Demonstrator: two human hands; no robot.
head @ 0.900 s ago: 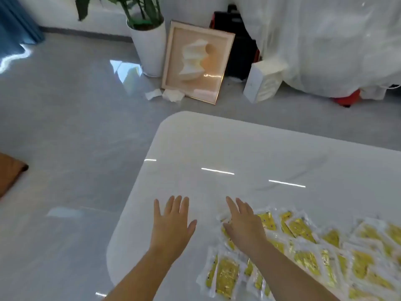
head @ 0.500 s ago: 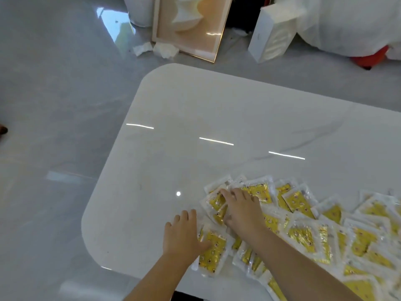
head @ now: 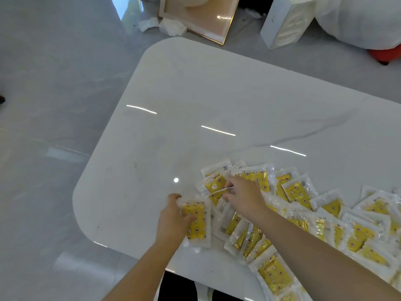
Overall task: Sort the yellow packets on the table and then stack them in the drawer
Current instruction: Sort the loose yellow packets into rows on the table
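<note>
Left hand [head: 172,218]: fingers curled over the far end of one yellow packet [head: 196,221], thumb on its face.
Yellow packet: beside the palm, low over the white table [head: 173,105]; long axis points away from the wrist.
Right hand [head: 245,195]: fingertips pinch the edge of a second packet [head: 212,186] (its rim looks lifted), just beyond the left hand.
Heap of packets [head: 325,213]: spread right of both hands.

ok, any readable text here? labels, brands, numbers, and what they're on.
No text can be read.
yellow packets: small print and a dark code patch near one edge, too blurred to read.
white box: small grey mark, too small to read.
</note>
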